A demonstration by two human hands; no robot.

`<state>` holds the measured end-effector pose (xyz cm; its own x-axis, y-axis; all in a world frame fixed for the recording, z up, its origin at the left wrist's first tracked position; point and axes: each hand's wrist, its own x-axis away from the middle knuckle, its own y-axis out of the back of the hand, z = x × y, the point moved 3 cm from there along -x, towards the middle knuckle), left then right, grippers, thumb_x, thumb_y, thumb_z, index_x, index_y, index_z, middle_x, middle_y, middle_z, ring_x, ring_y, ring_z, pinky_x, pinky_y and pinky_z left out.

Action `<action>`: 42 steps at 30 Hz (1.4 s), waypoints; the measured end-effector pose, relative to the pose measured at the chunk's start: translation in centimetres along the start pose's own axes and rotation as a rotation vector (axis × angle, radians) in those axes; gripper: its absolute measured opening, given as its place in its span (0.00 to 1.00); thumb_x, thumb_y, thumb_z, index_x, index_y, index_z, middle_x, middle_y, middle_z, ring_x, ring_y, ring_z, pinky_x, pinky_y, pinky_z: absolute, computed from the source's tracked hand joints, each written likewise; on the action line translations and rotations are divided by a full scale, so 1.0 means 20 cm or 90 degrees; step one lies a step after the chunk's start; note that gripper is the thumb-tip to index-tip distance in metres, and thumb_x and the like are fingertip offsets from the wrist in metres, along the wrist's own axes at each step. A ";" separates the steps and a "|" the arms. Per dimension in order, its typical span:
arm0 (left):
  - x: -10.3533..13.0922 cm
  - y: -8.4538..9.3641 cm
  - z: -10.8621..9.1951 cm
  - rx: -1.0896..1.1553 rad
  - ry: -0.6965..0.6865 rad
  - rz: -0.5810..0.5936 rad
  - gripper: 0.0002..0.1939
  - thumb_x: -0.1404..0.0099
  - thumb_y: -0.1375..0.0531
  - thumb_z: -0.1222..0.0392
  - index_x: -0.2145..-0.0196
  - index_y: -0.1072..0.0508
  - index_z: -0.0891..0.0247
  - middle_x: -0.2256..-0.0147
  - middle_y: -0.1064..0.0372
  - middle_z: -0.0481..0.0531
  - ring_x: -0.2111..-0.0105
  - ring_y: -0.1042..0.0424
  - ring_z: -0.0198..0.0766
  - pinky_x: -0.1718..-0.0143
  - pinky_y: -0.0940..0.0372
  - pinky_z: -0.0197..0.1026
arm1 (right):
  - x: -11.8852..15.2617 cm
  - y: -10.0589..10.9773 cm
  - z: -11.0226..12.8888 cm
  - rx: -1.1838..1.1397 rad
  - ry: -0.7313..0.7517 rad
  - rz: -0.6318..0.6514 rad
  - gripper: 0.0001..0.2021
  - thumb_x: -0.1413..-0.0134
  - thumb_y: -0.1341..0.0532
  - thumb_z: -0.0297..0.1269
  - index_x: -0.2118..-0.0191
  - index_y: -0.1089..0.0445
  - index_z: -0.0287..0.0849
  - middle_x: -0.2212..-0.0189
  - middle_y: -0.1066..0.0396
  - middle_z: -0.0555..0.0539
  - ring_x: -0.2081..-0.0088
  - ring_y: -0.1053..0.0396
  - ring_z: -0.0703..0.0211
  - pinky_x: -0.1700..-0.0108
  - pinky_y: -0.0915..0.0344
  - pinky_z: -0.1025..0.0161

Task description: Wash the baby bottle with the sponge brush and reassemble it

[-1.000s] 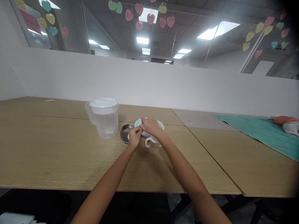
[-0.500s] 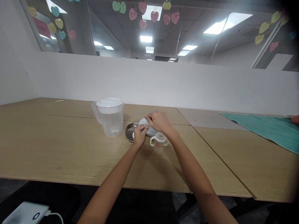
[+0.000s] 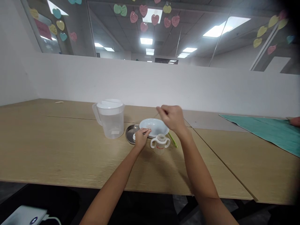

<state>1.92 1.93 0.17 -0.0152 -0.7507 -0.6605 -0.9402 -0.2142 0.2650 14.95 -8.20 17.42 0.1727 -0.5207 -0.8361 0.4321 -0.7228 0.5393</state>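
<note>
My left hand [image 3: 141, 139] is closed in a pinch at the near left rim of a white bowl [image 3: 154, 122]. A small dark bit shows at its fingertips, too small to name. Raised above the bowl's right side, my right hand [image 3: 172, 118] is closed too and slightly blurred. A faint thin line [image 3: 157, 114] runs down from its fingers; its kind is unclear. Below the hands stands an open clear baby bottle [image 3: 159, 147] with two white handles and red print. Partly behind my left hand lies a round metal dish [image 3: 129, 133] with a clear domed cap [image 3: 136, 127].
A lidded clear pitcher [image 3: 113, 123] of water stands on the left. A green stick-like tool [image 3: 172, 139] lies right of the bottle. Farther right, a green cloth [image 3: 262, 129] covers the table, with part of another person's hand [image 3: 294, 121] at its edge.
My hands have parted: the right has lifted up and to the right, away from the left. The small clear piece between them no longer shows. The bowl and green tool are now more visible.
</note>
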 end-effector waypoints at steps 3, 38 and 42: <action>0.01 -0.01 0.01 -0.032 -0.010 0.007 0.08 0.43 0.40 0.58 0.75 0.24 0.63 0.71 0.27 0.52 0.70 0.31 0.35 0.64 0.39 0.38 | 0.00 0.13 -0.13 -0.102 -0.063 -0.205 0.23 0.40 0.52 0.45 0.84 0.43 0.41 0.86 0.48 0.54 0.81 0.49 0.69 0.75 0.53 0.68; 0.02 -0.01 -0.01 -0.068 -0.051 0.011 0.08 0.42 0.40 0.57 0.73 0.23 0.62 0.71 0.26 0.51 0.69 0.30 0.34 0.64 0.38 0.37 | 0.14 -0.65 -0.48 -0.266 -0.217 0.563 0.16 0.50 0.40 0.41 0.56 0.29 0.40 0.78 0.31 0.51 0.78 0.36 0.66 0.75 0.40 0.70; 0.02 -0.01 -0.01 -0.091 -0.029 0.027 0.11 0.40 0.42 0.56 0.74 0.23 0.63 0.74 0.27 0.49 0.73 0.32 0.33 0.68 0.39 0.36 | 0.14 -0.70 -0.35 -0.403 -0.132 0.628 0.16 0.59 0.36 0.37 0.60 0.27 0.41 0.84 0.38 0.56 0.81 0.41 0.70 0.79 0.45 0.72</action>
<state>2.05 1.66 0.01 -0.0724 -0.7325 -0.6769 -0.8802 -0.2723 0.3888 15.55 3.56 6.93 0.5545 -0.8318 -0.0238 0.5635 0.3543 0.7463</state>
